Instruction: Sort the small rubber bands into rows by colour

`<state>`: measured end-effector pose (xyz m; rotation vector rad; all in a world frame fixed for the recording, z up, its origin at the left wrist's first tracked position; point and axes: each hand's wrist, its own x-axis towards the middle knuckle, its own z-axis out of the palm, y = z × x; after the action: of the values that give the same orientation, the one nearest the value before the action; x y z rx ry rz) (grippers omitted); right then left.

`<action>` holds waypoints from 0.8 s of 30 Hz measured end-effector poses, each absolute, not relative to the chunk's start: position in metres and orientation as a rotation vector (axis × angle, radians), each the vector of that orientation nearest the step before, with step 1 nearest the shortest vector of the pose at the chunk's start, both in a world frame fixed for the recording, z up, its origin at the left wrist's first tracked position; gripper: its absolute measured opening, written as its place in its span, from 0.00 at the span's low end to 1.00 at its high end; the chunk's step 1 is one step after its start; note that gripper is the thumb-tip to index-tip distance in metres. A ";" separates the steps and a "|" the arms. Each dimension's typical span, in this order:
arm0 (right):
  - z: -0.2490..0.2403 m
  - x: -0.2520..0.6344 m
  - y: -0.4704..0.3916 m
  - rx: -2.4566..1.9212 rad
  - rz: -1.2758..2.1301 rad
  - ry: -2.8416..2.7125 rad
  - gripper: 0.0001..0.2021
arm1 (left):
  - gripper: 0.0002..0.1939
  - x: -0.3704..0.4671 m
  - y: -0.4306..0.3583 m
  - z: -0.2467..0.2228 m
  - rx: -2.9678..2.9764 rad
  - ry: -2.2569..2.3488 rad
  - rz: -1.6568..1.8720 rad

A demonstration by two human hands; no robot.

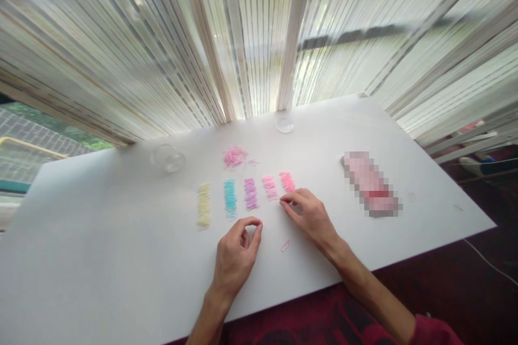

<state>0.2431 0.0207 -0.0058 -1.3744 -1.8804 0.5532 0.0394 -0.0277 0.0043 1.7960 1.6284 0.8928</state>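
My left hand (pixel 238 250) hovers over the table below the purple column, thumb and forefinger pinched; whatever is between the tips is too small to make out. Thumb and forefinger of my right hand (pixel 309 213) also meet in a pinch, just below the bright pink column (pixel 287 182) and right of the light pink column (pixel 269 188). Any piece in that pinch cannot be made out. Farther left run a purple column (pixel 251 193), a blue column (pixel 230 198) and a yellow column (pixel 203 206), all of thin short strips. Between my wrists lie a few loose pink strips (pixel 285 246).
A loose pile of pink strips (pixel 234 157) lies behind the columns on the white table (pixel 121 259). Clear round dishes stand near the back edge, one glass dish (pixel 285 125) at centre and another (pixel 175 161) at left. A pixelated pink object (pixel 370 183) lies right, before string curtains (pixel 259 38).
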 end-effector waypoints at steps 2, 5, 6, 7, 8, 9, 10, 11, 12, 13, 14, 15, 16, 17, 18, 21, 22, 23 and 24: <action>-0.006 0.243 0.023 -1.396 0.547 -1.872 0.04 | 0.07 0.038 -0.029 0.004 1.788 1.638 0.876; -0.006 0.247 0.024 -1.408 0.528 -1.868 0.04 | 0.07 0.038 -0.031 0.004 1.786 1.641 0.871; -0.005 0.250 0.024 -1.416 0.517 -1.866 0.05 | 0.07 0.038 -0.031 0.004 1.786 1.639 0.874; -0.005 0.254 0.023 -1.427 0.503 -1.863 0.05 | 0.07 0.038 -0.032 0.004 1.787 1.635 0.876; -0.005 0.259 0.023 -1.441 0.487 -1.859 0.05 | 0.07 0.038 -0.032 0.004 1.787 1.632 0.876; -0.005 0.264 0.024 -1.456 0.468 -1.855 0.05 | 0.07 0.038 -0.033 0.004 1.787 1.631 0.872; -0.006 0.268 0.024 -1.473 0.451 -1.852 0.05 | 0.07 0.038 -0.033 0.004 1.788 1.632 0.865; -0.006 0.273 0.025 -1.488 0.439 -1.849 0.06 | 0.07 0.037 -0.033 0.004 1.790 1.633 0.859; -0.006 0.277 0.025 -1.503 0.433 -1.847 0.06 | 0.07 0.037 -0.033 0.003 1.793 1.634 0.853; -0.006 0.279 0.026 -1.516 0.433 -1.846 0.06 | 0.07 0.037 -0.033 0.003 1.797 1.635 0.848; -0.006 0.281 0.027 -1.525 0.435 -1.847 0.07 | 0.07 0.037 -0.032 0.003 1.800 1.636 0.846; -0.007 0.282 0.028 -1.530 0.439 -1.849 0.07 | 0.07 0.037 -0.032 0.002 1.803 1.634 0.846; -0.007 0.282 0.029 -1.530 0.441 -1.851 0.08 | 0.07 0.037 -0.032 0.002 1.806 1.631 0.848; -0.007 0.282 0.030 -1.527 0.443 -1.855 0.08 | 0.07 0.037 -0.031 0.002 1.807 1.629 0.850; -0.008 0.281 0.030 -1.524 0.445 -1.857 0.08 | 0.07 0.037 -0.031 0.003 1.808 1.628 0.853; -0.009 0.280 0.030 -1.524 0.448 -1.854 0.08 | 0.07 0.037 -0.032 0.003 1.814 1.622 0.861; -0.009 0.280 0.030 -1.527 0.447 -1.852 0.08 | 0.06 0.037 -0.032 0.003 1.818 1.620 0.861; -0.009 0.280 0.029 -1.531 0.442 -1.849 0.08 | 0.06 0.037 -0.032 0.003 1.822 1.618 0.860; -0.008 0.281 0.028 -1.533 0.433 -1.847 0.08 | 0.06 0.037 -0.033 0.003 1.827 1.617 0.859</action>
<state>0.2807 0.0284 -0.0081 -1.5333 -1.8474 0.4332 0.0368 -0.0325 0.0028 1.8267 1.6172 0.8587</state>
